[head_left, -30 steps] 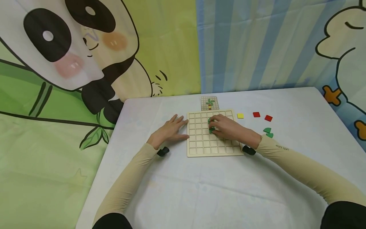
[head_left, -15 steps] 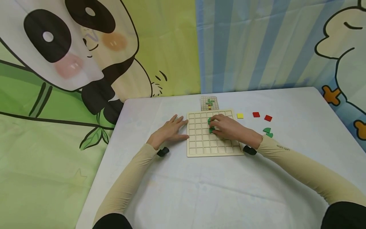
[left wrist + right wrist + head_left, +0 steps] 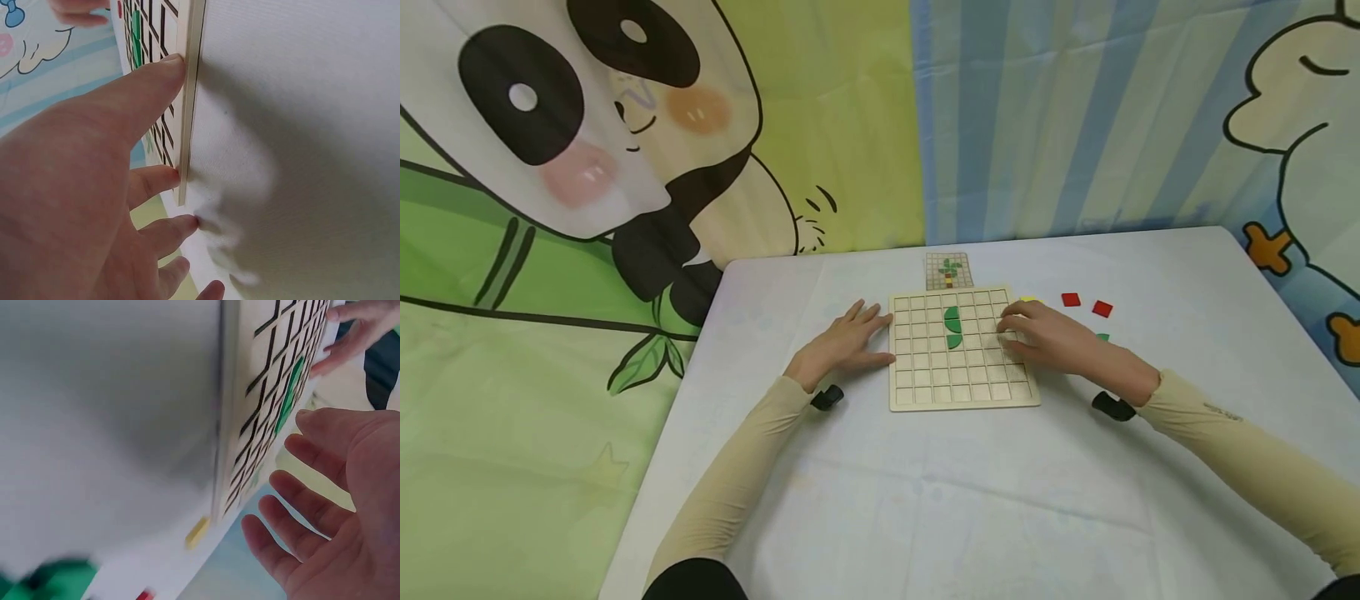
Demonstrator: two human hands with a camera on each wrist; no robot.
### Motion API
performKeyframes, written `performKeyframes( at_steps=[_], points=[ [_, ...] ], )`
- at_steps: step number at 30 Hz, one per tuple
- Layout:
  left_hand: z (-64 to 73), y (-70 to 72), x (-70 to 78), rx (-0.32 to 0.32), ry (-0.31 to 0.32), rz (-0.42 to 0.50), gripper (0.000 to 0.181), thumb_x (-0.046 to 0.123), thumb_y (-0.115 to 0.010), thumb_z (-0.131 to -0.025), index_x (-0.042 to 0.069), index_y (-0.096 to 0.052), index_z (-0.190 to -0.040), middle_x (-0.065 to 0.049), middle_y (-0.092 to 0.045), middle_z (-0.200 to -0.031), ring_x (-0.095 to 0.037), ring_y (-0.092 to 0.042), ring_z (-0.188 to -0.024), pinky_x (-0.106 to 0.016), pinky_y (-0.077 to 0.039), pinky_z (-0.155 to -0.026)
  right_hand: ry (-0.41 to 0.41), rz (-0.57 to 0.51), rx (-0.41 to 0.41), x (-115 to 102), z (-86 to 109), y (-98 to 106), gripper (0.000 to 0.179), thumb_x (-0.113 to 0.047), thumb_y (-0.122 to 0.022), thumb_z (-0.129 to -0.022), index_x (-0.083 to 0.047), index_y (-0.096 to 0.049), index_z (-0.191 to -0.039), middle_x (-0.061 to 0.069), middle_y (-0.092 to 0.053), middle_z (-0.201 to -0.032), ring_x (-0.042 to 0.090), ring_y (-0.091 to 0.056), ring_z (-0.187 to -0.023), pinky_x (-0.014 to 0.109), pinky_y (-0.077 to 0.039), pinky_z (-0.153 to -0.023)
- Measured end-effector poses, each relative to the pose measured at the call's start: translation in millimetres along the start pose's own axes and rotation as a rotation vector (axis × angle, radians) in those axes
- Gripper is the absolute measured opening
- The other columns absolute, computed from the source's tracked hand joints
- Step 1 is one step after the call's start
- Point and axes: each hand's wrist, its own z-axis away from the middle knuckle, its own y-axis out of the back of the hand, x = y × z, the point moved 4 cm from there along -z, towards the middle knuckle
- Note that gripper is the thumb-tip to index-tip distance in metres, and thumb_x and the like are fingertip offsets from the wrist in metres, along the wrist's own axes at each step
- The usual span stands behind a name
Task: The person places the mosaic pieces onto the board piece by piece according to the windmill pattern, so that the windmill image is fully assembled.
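A pale wooden grid board point(image 3: 925, 375) lies on the white table. Three green pieces with curved edges sit in one column of its cells, the top one point(image 3: 952, 313) close above the middle one point(image 3: 953, 326) and the lowest one point(image 3: 954, 341). My left hand point(image 3: 842, 346) rests at the board's left edge, fingers spread, and in the left wrist view its thumb point(image 3: 156, 75) touches the rim. Over the board's right side hovers my right hand point(image 3: 1052, 337), its fingers loosely bent and holding nothing in the right wrist view.
Behind the board lies a small pattern card point(image 3: 948, 271) with a tree-like figure. To the right are two red squares, one here point(image 3: 1071, 299) and another point(image 3: 1102, 308). My right hand partly hides a yellow piece point(image 3: 1028, 297) and a green piece point(image 3: 1102, 337).
My right hand has left the green pieces and moved right towards the board's right edge, uncovering them. My left hand has stayed in place.
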Motion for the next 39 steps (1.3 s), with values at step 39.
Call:
performKeyframes(
  at_steps=[39],
  points=[
    [1.3, 0.5, 0.1, 0.003, -0.011, 0.014, 0.085, 0.063, -0.058, -0.093, 0.023, -0.027, -0.161, -0.010, -0.015, -0.170, -0.033, 0.002, -0.158, -0.058, -0.017, -0.125, -0.363, 0.089, 0.024, 75.2, 70.1, 12.8, 0.007, -0.016, -0.079, -0.087, -0.012, -0.073, -0.087, 0.026, -0.057, -0.127, 0.050, -0.047, -0.121, 0.069, -0.040, -0.093]
  ],
)
